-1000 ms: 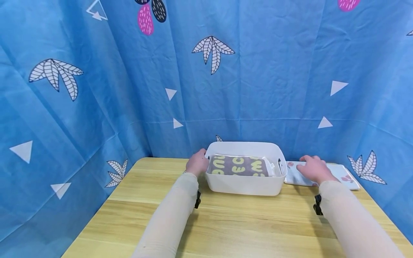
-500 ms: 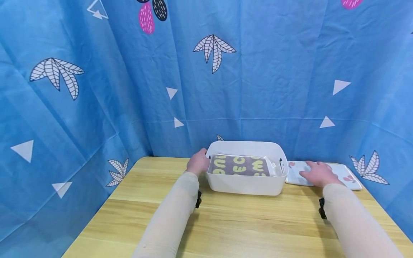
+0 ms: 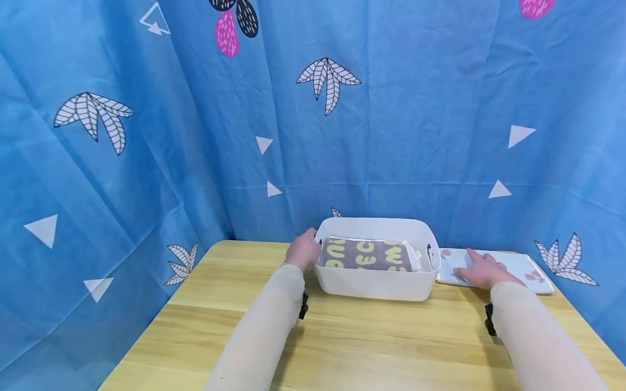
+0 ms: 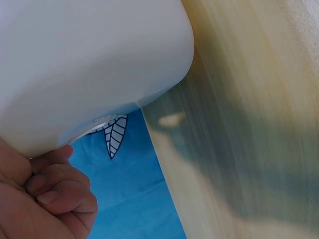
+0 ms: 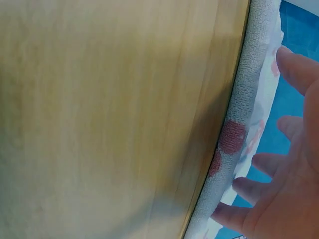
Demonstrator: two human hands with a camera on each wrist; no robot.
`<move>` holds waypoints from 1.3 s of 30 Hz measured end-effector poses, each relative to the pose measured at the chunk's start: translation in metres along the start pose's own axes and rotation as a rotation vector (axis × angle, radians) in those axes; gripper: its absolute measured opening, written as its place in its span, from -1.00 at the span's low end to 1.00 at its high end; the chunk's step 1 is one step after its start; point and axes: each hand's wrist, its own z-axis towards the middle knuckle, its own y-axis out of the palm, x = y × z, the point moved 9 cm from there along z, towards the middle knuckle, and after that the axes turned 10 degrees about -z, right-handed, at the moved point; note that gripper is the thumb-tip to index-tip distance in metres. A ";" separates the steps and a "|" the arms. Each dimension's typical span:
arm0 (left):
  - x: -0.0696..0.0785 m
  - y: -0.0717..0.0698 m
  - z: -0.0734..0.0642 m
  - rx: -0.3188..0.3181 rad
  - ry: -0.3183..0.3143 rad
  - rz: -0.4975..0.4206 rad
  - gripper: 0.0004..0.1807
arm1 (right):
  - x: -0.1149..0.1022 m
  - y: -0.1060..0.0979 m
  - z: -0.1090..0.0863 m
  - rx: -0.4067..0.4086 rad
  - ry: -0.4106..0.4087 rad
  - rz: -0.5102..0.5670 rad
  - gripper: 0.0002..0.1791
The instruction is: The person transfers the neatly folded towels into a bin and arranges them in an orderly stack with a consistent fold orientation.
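A white plastic basket (image 3: 376,284) stands on the table, with a folded grey-brown towel (image 3: 367,256) with yellow letters inside it. My left hand (image 3: 303,251) holds the basket's left end at the rim. The left wrist view shows its fingers curled against the white wall. To the basket's right lies a folded white towel (image 3: 517,265) with pink-red patterns. Spread fingers of my right hand (image 3: 484,269) are over this towel. In the right wrist view, the towel's rolled edge (image 5: 244,94) passes close by the fingertips; contact is hard to tell.
The wooden table (image 3: 371,342) reaches back to a blue patterned curtain (image 3: 415,119), which hangs behind it and along the left side. Black wrist straps sit on both sleeves. The basket's right end stands close beside the white towel.
My right hand has shifted a little right over the white towel, and its fingers have spread. The left hand stays at the basket's end. The head view has tilted slightly.
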 end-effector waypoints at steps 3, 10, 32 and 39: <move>0.000 0.003 0.000 0.000 0.001 -0.010 -0.61 | 0.005 0.001 -0.001 -0.001 0.016 -0.002 0.19; 0.001 0.005 -0.001 -0.017 -0.004 -0.012 -0.59 | 0.012 0.004 -0.005 -0.003 0.034 -0.024 0.22; 0.011 -0.002 -0.006 -0.005 0.053 0.043 -0.59 | -0.001 0.002 -0.017 -0.099 -0.003 -0.171 0.12; 0.010 -0.001 -0.005 -0.007 0.045 0.027 -0.58 | -0.002 0.002 -0.028 -0.114 0.012 -0.158 0.20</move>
